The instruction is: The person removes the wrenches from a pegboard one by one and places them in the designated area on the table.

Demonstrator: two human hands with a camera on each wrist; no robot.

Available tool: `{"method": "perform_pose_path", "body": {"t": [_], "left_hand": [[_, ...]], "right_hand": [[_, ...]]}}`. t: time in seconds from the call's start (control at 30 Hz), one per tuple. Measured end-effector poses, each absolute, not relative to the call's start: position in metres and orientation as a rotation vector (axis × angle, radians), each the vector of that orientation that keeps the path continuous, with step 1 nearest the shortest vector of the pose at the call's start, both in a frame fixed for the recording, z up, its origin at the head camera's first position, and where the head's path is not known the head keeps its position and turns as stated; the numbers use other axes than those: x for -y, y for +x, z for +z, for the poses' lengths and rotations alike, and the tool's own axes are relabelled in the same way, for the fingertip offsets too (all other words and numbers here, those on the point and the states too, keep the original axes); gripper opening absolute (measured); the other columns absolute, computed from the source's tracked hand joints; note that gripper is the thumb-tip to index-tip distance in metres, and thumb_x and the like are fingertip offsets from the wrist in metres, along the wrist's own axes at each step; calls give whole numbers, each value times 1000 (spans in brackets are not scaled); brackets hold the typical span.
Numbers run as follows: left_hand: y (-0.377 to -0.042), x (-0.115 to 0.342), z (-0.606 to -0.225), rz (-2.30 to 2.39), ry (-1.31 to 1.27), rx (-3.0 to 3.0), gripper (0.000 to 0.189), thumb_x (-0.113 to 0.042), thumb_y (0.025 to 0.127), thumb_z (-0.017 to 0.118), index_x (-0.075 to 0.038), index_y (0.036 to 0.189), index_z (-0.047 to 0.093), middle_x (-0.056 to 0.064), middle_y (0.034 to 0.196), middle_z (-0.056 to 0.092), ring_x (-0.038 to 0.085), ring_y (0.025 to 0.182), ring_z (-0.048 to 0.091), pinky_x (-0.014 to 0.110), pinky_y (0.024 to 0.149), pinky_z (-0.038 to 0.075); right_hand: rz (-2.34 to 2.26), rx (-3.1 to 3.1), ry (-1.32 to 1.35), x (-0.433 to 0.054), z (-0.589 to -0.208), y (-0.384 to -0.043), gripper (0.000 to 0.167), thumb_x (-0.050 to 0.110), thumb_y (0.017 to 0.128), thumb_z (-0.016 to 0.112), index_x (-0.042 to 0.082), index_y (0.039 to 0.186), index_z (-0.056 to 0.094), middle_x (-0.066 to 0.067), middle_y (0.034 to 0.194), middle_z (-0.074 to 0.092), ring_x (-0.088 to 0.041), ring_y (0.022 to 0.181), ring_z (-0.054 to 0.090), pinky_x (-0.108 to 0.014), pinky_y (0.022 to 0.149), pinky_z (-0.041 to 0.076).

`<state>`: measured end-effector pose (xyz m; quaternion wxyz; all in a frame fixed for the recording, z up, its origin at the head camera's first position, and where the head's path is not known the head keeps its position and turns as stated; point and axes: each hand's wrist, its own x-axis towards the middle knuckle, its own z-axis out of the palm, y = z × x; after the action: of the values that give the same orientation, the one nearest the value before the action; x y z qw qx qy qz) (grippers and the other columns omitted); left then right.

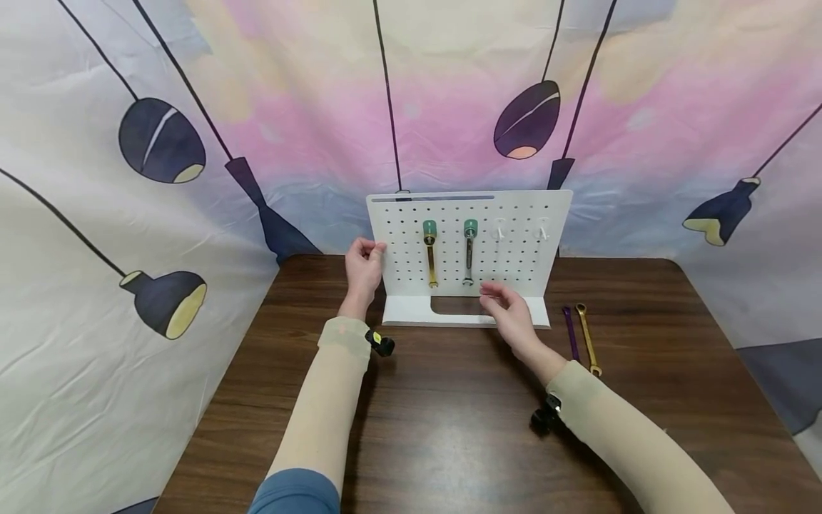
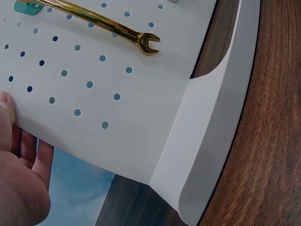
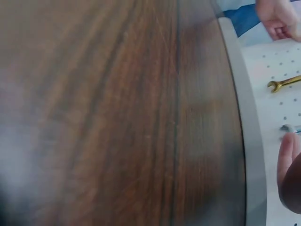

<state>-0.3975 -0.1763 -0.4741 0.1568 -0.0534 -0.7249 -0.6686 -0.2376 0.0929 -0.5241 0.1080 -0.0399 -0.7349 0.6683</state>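
A white pegboard point(image 1: 411, 250) stands upright on its own foot on the table. My left hand point(image 1: 364, 270) pinches its left edge, thumb in front and fingers behind, as the left wrist view point(image 2: 28, 165) also shows. From green-topped hooks hang a gold wrench point(image 1: 432, 260) and a silver wrench point(image 1: 469, 257), side by side. My right hand point(image 1: 509, 310) hovers in front of the board's lower part, just right of the silver wrench's lower end. Its fingers are loosely extended and hold nothing. In the right wrist view, only part of this hand point(image 3: 291, 165) shows.
Two clear hooks point(image 1: 499, 230) sit on the board's right half. On the brown wooden table point(image 1: 437, 428), right of the board, lie a purple wrench point(image 1: 571, 332) and another gold wrench point(image 1: 587, 339). A painted cloth point(image 1: 308, 107) hangs behind the table.
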Motion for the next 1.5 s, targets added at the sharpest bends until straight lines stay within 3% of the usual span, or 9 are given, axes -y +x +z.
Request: {"method": "perform_pose_path", "body": {"t": [0.2,0.47,1.0,1.5], "left_hand": [[-397,178,-475,-1903,-163,2110,25,-12,103,74,-10,88,54,1,84,53,14,76,49,24,67,40],[-397,178,-474,-1893,-161,2099,26,-12,103,74,-9,88,54,1,83,52,14,75,49,24,66,40],[-396,178,-475,-1874,-170,2115,25,-11,104,73,-9,88,54,2,84,52,14,75,49,23,65,40],[-397,178,-475,-1875,-161,2115,25,-10,104,72,-9,88,53,2,86,54,13,75,49,23,66,40]], "right_hand": [[1817,2134,-1,-83,-525,-254,43,5,103,67,4,145,61,-15,145,63,-31,133,59,-39,107,49],[1736,1996,59,-68,-520,-267,49,2,100,69,6,149,58,-17,144,61,-34,134,58,-52,107,50],[1882,1995,-29,-62,-514,-279,50,1,103,62,7,151,53,-17,140,63,-32,130,62,-44,110,49],[2078,1921,-86,-53,-501,-285,43,-5,104,58,-5,148,54,-26,143,60,-37,134,56,-37,110,46]]}}
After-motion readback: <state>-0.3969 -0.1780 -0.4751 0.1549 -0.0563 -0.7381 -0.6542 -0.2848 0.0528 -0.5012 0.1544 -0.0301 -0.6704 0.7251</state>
